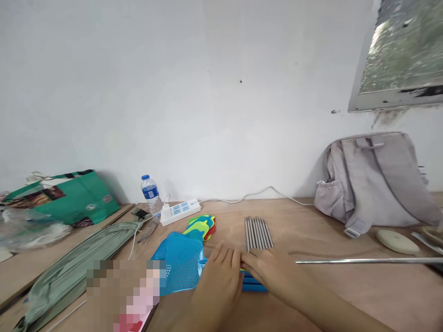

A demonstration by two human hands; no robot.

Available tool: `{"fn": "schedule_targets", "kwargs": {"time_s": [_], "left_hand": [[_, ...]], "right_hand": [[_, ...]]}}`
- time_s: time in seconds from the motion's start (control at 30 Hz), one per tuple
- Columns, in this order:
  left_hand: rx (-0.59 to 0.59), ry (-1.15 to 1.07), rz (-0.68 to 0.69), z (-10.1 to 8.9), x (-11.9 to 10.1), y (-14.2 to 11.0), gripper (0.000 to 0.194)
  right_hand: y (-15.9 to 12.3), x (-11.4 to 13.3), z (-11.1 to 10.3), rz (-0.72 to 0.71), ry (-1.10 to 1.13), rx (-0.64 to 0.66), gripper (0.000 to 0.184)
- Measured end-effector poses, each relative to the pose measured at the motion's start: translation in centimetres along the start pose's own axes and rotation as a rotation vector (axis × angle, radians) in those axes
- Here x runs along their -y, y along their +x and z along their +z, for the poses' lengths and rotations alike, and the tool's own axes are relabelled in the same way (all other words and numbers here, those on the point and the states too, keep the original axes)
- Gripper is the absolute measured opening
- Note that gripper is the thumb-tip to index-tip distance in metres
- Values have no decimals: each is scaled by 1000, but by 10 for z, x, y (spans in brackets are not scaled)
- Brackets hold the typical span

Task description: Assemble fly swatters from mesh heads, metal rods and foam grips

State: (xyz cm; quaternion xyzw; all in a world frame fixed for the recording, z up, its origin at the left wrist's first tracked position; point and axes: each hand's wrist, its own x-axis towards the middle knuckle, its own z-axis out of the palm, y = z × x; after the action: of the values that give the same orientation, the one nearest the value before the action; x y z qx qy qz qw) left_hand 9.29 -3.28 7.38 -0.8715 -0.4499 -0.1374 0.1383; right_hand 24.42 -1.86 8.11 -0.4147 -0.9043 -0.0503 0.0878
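My left hand [221, 269] and my right hand [268, 267] meet at the front middle of the wooden table. Both are closed over blue handles [254, 283], whose near part shows below my fingers. A row of several thin metal rods [258, 233] with narrow tips sticks out beyond my right hand, side by side. My hands cover the place where rods and handles meet. Left of my left hand lies a blue perforated fly swatter head [182, 263]. Yellow-green, blue and red flat pieces [202, 226] are stacked at its far end.
A long metal rod [367, 261] extends rightward, near an oval pale object [397, 242] and a grey backpack [377, 180]. Behind stand a white power strip [180, 212] with its cord and a water bottle [151, 193]. A green bag [81, 198] and grey-green fabric case [83, 263] lie left.
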Motion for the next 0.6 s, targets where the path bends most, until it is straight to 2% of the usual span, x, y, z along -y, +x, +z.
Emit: {"fn": "schedule_targets", "kwargs": {"time_s": [0.1, 0.2, 0.33, 0.4, 0.5, 0.6], "left_hand": [[10, -79, -126, 5, -7, -7, 22], [-5, -17, -119, 2, 8, -16, 21], [-189, 119, -68, -6, 56, -35, 30], [-249, 144, -99, -9, 85, -47, 33], [-241, 132, -191, -14, 124, -69, 34], [-192, 114, -263, -19, 153, -91, 30]], "right_hand": [[-2, 0, -10, 7, 20, 7, 15], [-11, -8, -17, -22, 64, 4, 22], [-28, -39, -14, 119, 73, 25, 12], [-39, -59, -11, 192, 9, 12, 13], [-61, -90, -11, 312, -95, -2, 14], [-85, -116, -15, 384, -137, -24, 19]]}}
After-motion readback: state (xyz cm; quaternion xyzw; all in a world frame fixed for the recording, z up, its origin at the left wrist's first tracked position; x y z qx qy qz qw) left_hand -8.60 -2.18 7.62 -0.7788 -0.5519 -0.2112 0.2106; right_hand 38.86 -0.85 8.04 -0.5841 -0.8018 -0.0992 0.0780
